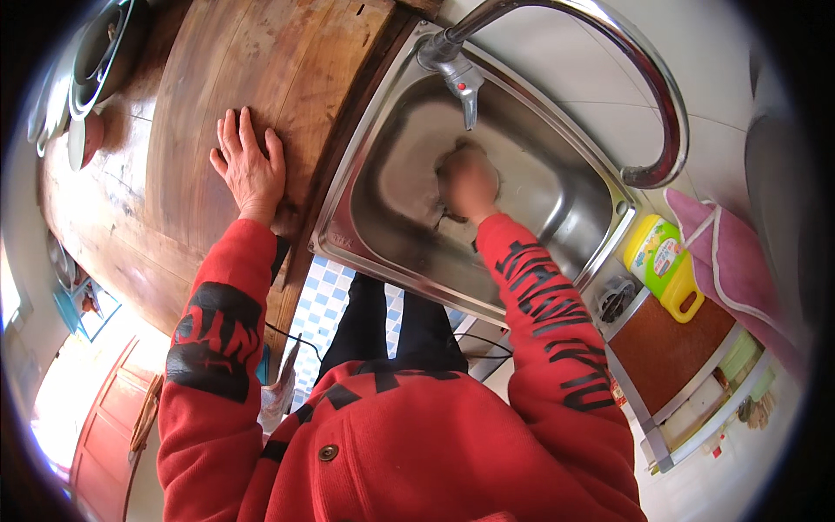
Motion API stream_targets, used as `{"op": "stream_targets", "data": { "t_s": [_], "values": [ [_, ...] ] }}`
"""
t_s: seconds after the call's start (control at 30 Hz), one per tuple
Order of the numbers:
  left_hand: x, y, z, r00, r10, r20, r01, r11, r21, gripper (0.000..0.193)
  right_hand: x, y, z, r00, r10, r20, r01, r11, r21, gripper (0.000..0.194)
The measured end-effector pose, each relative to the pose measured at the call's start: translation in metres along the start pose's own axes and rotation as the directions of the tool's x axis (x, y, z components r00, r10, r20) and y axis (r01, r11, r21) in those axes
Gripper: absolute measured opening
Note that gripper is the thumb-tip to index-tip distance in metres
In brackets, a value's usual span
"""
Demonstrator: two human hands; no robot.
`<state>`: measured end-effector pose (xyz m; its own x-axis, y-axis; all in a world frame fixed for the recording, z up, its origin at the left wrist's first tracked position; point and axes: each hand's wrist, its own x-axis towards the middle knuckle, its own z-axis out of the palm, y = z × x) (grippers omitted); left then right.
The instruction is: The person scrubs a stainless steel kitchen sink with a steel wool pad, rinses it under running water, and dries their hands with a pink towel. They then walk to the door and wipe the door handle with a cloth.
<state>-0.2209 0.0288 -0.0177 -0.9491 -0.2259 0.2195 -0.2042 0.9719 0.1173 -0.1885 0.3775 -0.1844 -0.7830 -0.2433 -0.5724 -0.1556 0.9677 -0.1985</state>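
Note:
My left hand (251, 160) rests palm down on the wooden countertop (222, 78), fingers apart, holding nothing. In the stainless steel sink (417, 117), my right hand (471, 183) reaches to the bottom. It is blurred and lies over a dark, roundish patch or object; what it holds, if anything, I cannot tell. The chrome faucet (456, 68) stands at the sink's upper edge, its spout arching out to the right. No running water shows from its end.
At the upper left stand bowls or pans (98, 59) and a small reddish bowl (88, 140). Right of the sink are a yellow-and-green plastic bottle (662, 261), a pink cloth (730, 254) and a brown-topped surface (672, 346). A dark cord (297, 339) hangs below the counter.

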Motion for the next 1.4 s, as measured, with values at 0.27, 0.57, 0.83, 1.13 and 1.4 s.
{"op": "stream_targets", "data": {
  "t_s": [0.27, 0.57, 0.83, 1.13, 1.4],
  "values": [
    [0.001, 0.000, 0.000, 1.000, 0.015, -0.016, -0.015, 1.000, -0.001, 0.049, -0.007, 0.076, -0.053, 0.983, 0.159, 0.090, -0.142, 0.976, -0.165, 0.059],
    [0.000, -0.003, 0.005, 0.999, 0.010, -0.030, -0.010, 1.000, 0.006, 0.049, -0.066, 0.152, -0.033, 0.920, 0.375, 0.112, -0.305, 0.867, -0.393, 0.066],
    [0.000, -0.005, 0.006, 0.999, 0.031, -0.036, -0.032, 1.000, -0.002, 0.049, -0.117, 0.165, -0.010, 0.929, 0.312, 0.202, -0.161, 0.827, -0.538, 0.036],
    [0.000, -0.003, 0.005, 0.999, 0.018, -0.045, -0.017, 1.000, 0.009, 0.049, -0.163, 0.105, 0.021, 0.680, 0.192, 0.707, -0.196, 0.978, -0.077, 0.062],
    [0.000, 0.000, -0.001, 1.000, -0.009, -0.019, 0.008, 1.000, -0.014, 0.050, -0.116, 0.040, 0.001, 0.574, -0.195, 0.796, -0.229, 0.894, 0.385, 0.061]
  ]
}}
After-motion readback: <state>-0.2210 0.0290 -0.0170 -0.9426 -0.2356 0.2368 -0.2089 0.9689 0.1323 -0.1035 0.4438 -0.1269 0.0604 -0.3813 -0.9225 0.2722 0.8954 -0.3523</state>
